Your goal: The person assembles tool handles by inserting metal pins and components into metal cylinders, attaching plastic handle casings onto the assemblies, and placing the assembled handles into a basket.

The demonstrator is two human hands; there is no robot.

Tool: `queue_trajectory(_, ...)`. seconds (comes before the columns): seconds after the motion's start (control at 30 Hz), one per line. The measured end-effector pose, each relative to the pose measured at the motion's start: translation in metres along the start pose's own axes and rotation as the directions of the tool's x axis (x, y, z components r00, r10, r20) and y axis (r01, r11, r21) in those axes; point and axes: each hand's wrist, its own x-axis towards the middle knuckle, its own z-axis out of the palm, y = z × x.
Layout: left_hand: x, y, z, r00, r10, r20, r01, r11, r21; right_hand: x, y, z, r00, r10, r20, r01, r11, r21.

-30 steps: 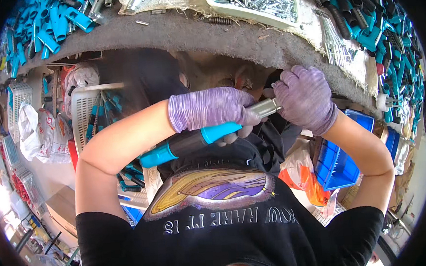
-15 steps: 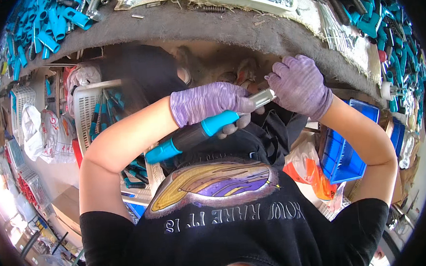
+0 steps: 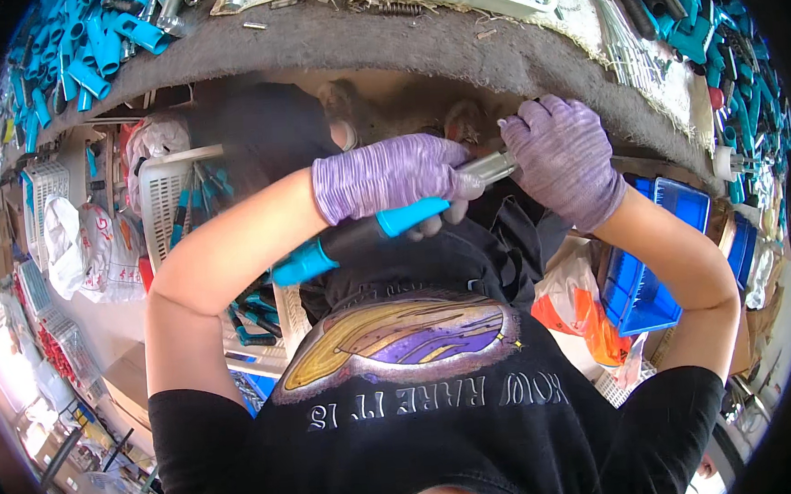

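My left hand [image 3: 396, 179], in a purple knit glove, is closed around a teal-and-black handled tool [image 3: 355, 245]. The handle slants down to the left, its teal end near my shirt. A shiny metal piece [image 3: 492, 167] sticks out past my left thumb, up and to the right. My right hand [image 3: 564, 160], gloved the same, is curled with its fingers closed at the tip of that metal piece. Its fingers cover the tip, so any small part there is hidden.
Ahead lies a bench edge [image 3: 329, 47] covered in worn grey cloth. On it are a white tray [image 3: 467, 5] of small metal parts and heaps of teal handles [image 3: 85, 53]. A white basket [image 3: 159, 203] stands left, a blue crate [image 3: 638, 291] right.
My right hand has shifted slightly right and down, its wrist turned a little. The metal piece lies at a slightly different angle. My left hand keeps its grip on the tool.
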Motion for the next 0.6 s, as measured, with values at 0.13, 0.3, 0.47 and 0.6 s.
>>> queue_trajectory(0.13,0.001,-0.003,0.007,0.998,-0.04,-0.051,0.04,0.999,-0.011,0.009,-0.004,-0.005,0.989,-0.059,0.139,0.049,0.996,0.08)
queue_trajectory(0.3,-0.004,-0.015,0.025,0.83,0.55,-0.096,0.093,0.033,0.995,0.02,-0.013,0.008,0.618,-0.147,0.772,-0.338,0.837,0.43)
queue_trajectory(0.47,-0.048,0.005,0.015,0.294,0.943,-0.158,-0.133,0.204,0.97,0.035,0.034,-0.068,0.767,-0.112,0.632,-0.612,0.171,0.772)
queue_trajectory(0.6,-0.118,0.025,-0.014,0.236,0.92,-0.312,-0.971,0.231,-0.056,-0.001,0.034,-0.04,0.971,0.128,-0.202,0.122,0.464,0.877)
